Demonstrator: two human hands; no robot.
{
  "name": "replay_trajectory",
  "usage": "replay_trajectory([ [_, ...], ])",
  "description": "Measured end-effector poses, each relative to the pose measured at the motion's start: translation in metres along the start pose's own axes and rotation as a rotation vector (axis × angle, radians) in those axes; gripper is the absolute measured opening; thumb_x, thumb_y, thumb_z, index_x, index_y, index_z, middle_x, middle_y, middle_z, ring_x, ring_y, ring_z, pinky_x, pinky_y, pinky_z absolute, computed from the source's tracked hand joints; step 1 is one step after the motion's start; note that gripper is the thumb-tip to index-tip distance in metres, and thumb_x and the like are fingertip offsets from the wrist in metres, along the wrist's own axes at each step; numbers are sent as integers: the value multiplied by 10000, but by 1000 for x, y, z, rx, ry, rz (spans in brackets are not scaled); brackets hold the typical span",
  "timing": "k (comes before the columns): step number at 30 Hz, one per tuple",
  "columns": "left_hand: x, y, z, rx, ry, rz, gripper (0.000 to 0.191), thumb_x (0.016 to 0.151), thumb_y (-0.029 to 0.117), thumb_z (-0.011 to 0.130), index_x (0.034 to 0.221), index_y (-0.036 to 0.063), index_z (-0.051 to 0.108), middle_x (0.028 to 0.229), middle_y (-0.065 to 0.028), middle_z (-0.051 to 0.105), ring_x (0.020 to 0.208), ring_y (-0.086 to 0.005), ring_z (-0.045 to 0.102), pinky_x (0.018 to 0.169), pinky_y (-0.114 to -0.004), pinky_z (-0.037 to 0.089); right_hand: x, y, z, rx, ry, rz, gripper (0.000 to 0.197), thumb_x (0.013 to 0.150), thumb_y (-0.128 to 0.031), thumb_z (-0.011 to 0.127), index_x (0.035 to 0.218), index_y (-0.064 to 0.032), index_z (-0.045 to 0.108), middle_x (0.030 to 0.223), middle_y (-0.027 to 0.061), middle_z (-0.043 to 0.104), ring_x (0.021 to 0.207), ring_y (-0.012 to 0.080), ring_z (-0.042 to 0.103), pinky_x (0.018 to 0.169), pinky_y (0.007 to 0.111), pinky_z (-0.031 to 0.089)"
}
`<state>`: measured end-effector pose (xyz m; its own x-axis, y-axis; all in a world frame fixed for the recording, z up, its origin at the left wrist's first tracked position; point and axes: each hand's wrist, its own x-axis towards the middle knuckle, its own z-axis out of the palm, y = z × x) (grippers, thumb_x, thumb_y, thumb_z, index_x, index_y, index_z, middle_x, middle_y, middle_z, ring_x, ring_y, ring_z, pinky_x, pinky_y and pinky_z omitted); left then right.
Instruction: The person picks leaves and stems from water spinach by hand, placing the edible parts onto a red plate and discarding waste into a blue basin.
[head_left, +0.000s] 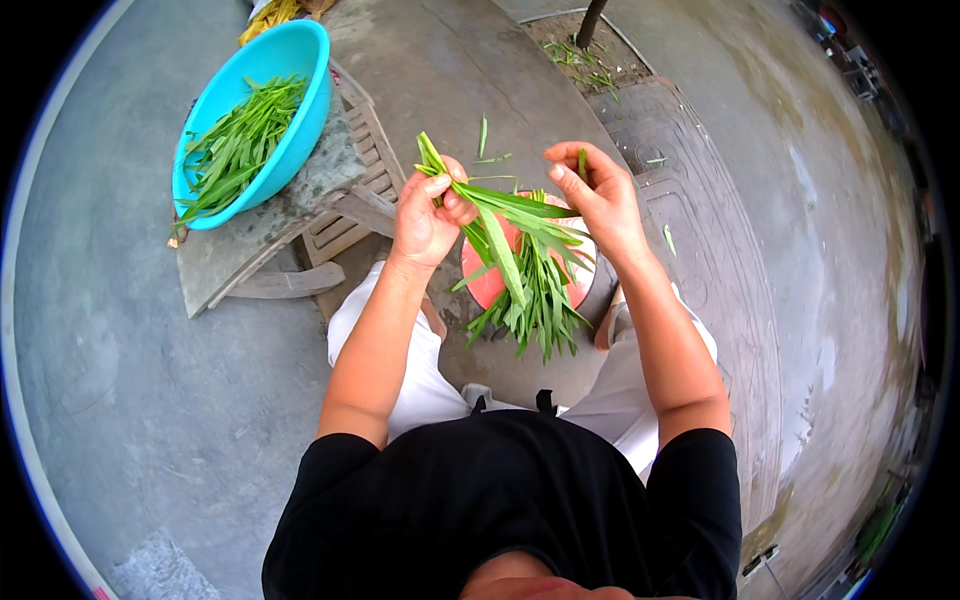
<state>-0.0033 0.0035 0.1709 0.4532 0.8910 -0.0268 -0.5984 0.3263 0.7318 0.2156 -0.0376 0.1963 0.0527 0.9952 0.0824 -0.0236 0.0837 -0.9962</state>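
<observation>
My left hand (435, 206) grips a small bunch of long-leaved greens (502, 240), possibly water spinach, by the stems. The stem ends stick out past my thumb, and the leaves fan to the right. To the right of the bunch is my right hand (596, 199), its fingers curled around a small strip of green leaf (582, 165). Below and between my hands, a pile of the same greens (536, 307) lies on a round red stool top (480, 281) with a pale patch. The pile's leaf tips hang over the stool's near edge.
At left, a turquoise plastic basin (319, 97) of greens (251, 139) rests tilted on a worn board (247, 259). A slatted wooden chair (375, 150) adjoins it. Leaf scraps (483, 136) lie on the concrete ahead. Beyond them, a thin trunk (591, 24) rises from a soil bed.
</observation>
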Motion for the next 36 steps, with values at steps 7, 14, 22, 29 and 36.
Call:
replay_trajectory([
  [7,0,2,1,-21,23,17,110,823,157,530,880,63,540,627,26,422,512,-71,346,479,-238,267,6,10,-16,178,-190,238,253,935,-227,539,965,11,620,706,-30,541,540,25,386,475,188,319],
  [14,0,2,0,-21,13,16,114,822,159,531,879,61,539,635,17,430,517,-79,356,482,-242,268,3,3,-15,99,-412,260,295,883,-283,621,932,6,653,742,-26,590,650,42,471,593,212,393],
  [22,-5,3,0,4,58,104,100,854,149,529,893,58,539,650,23,416,537,-77,340,503,-242,281,6,12,-2,-116,-313,178,214,872,-223,611,864,-9,610,726,-43,549,666,44,484,607,207,407],
  [29,-8,56,22,103,-12,510,93,922,195,522,931,103,511,868,-2,446,697,-99,410,583,-242,342,12,17,-13,376,86,152,146,920,-194,541,963,-55,546,829,16,531,729,97,502,583,210,359],
  [36,3,232,22,1331,137,1524,142,905,145,490,996,36,490,1038,-143,569,1042,-259,498,872,-400,383,9,29,-8,302,75,-1,163,947,-211,492,954,-59,549,727,-11,492,657,78,435,579,226,361],
])
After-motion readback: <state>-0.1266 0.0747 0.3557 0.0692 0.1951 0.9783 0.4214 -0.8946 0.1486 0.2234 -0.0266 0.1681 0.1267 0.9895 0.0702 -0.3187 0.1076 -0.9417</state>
